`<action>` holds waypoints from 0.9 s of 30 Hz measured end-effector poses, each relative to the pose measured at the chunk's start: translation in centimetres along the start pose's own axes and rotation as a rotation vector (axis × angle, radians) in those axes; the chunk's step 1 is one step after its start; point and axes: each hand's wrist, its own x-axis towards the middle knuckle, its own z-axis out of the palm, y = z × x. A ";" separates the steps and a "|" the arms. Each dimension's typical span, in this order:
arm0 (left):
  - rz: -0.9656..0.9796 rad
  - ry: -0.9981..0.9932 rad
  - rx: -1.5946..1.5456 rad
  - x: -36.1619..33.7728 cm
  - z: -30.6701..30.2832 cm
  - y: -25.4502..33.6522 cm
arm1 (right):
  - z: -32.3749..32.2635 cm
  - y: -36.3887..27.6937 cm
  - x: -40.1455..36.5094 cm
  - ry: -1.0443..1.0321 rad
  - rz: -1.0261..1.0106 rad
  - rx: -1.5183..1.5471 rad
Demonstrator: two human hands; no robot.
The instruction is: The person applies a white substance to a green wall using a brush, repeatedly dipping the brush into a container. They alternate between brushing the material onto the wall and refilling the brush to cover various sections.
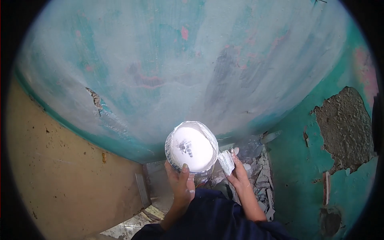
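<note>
My left hand (182, 184) grips a bowl (168, 151) from below, with the thumb over its near rim. White paste (208, 132) clings thickly around the bowl's rim and inner wall, and a dark mark shows on its white inside. To the right of the bowl, my right hand (239, 172) is closed on a small flat scraper (226, 162) coated in white paste. The scraper's blade is close beside the bowl's right side. White smears show on the fingers of both hands.
Ahead stands a turquoise wall (180, 80) with whitish streaks and a chipped spot (95, 100). The green wall (292, 172) on the right has a large bare patch (346, 128). A tan panel (80, 172) stands at left. Rubble (265, 180) lies below at right.
</note>
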 end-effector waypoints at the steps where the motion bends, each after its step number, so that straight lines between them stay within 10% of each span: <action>1: -0.002 -0.002 -0.034 0.1 0.2 -0.1 | -0.3 -0.2 0.0 -0.004 -0.007 0.002; 15: -0.032 -0.074 -0.152 0.9 6.4 -4.2 | -0.6 -13.6 3.1 -0.373 -0.159 0.323; 27: -0.047 0.026 -0.024 -0.3 11.5 -12.3 | 14.4 -46.0 -2.1 -0.270 -1.574 -0.988</action>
